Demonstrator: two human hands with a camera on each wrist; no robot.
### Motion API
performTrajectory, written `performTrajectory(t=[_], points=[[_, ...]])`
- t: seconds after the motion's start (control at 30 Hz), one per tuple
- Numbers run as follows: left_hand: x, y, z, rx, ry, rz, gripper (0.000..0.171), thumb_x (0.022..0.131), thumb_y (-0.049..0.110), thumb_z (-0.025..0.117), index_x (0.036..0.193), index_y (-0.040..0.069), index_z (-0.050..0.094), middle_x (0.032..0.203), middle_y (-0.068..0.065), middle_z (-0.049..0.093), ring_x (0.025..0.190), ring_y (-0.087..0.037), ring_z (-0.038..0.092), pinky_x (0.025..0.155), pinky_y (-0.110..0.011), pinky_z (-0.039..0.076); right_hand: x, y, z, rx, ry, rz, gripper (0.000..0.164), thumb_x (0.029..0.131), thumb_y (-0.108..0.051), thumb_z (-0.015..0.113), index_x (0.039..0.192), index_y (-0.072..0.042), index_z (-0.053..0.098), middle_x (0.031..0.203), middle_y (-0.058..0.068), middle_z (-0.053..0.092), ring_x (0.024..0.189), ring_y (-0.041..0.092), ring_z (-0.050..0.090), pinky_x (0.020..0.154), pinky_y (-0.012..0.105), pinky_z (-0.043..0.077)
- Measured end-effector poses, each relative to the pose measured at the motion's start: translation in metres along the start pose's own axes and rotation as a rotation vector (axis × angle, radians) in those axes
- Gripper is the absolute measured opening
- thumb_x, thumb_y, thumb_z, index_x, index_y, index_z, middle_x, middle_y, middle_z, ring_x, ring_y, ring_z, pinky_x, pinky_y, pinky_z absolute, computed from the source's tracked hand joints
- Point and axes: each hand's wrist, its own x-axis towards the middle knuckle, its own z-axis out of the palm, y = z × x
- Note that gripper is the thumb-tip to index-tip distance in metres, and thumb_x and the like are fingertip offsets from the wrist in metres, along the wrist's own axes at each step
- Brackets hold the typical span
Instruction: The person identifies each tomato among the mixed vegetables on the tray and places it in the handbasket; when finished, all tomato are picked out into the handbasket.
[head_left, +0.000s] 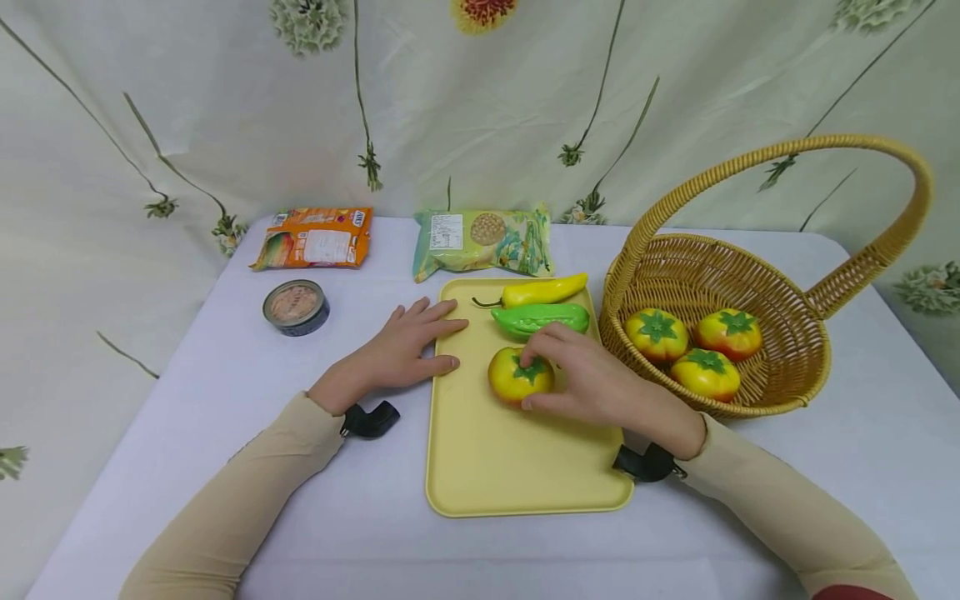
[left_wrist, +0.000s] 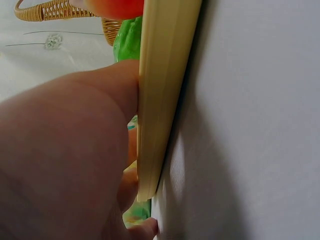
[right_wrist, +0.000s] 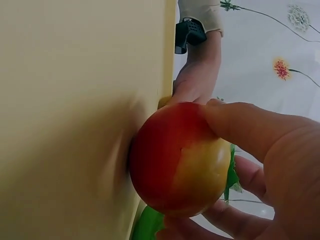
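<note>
A yellow-red toy persimmon (head_left: 512, 379) with a green leafy top is at the middle of the yellow tray (head_left: 517, 467). My right hand (head_left: 592, 375) grips it from the right. In the right wrist view, thumb and fingers curl round the persimmon (right_wrist: 175, 160), close to the tray surface. My left hand (head_left: 401, 346) lies with straight, spread fingers at the tray's left edge, thumb and fingertips over the rim. Behind the persimmon, on the tray, lie a green pepper (head_left: 543, 319) and a yellow pepper (head_left: 547, 291).
To the right stands a wicker basket (head_left: 780, 408) with a tall handle, holding three more persimmons (head_left: 707, 375). An orange packet (head_left: 315, 237) and a green packet (head_left: 483, 240) lie along the back. An open-looking can (head_left: 296, 308) sits beyond my left hand.
</note>
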Motion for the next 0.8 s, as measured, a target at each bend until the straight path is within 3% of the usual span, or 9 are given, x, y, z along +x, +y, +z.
performTrajectory(t=[0.27,0.37,0.57,0.8], points=[[-0.0006,0.0011,0.0002,0.002,-0.001,-0.004,0.063,0.098,0.039,0.065,0.154,0.015,0.048,0.169,-0.015,0.026,0.156,-0.050,0.012,0.121,-0.074,0.005,-0.0017,0.0020,0.0007,0.050,-0.105,-0.063,0.036,0.076,-0.024,0.087,0.100,-0.016,0.061,0.101,-0.004,0.062,0.097,0.013,0.055,0.087,0.031,0.050],[-0.0005,0.0015,0.0000,0.008,0.002,-0.004,0.063,0.098,0.039,0.065,0.153,0.015,0.048,0.169,-0.015,0.026,0.156,-0.050,0.013,0.121,-0.075,0.006,-0.0020,0.0011,0.0010,0.074,-0.159,-0.077,0.041,0.078,-0.026,0.084,0.111,-0.014,0.064,0.109,-0.004,0.066,0.101,0.012,0.059,0.091,0.031,0.051],[-0.0004,0.0015,0.0006,0.013,0.006,-0.003,0.063,0.098,0.039,0.065,0.153,0.015,0.048,0.169,-0.014,0.027,0.156,-0.050,0.012,0.121,-0.074,0.006,-0.0024,0.0028,0.0047,0.133,-0.288,-0.077,0.064,0.085,-0.030,0.077,0.144,-0.012,0.057,0.138,0.003,0.064,0.124,0.016,0.060,0.107,0.040,0.050],[-0.0008,0.0041,-0.0015,0.014,0.002,-0.012,0.063,0.098,0.039,0.065,0.153,0.014,0.048,0.169,-0.014,0.026,0.157,-0.049,0.012,0.122,-0.073,0.006,-0.0021,0.0053,0.0076,0.129,-0.293,-0.102,0.068,0.088,-0.035,0.075,0.148,-0.013,0.053,0.141,0.006,0.063,0.127,0.019,0.061,0.108,0.042,0.050]])
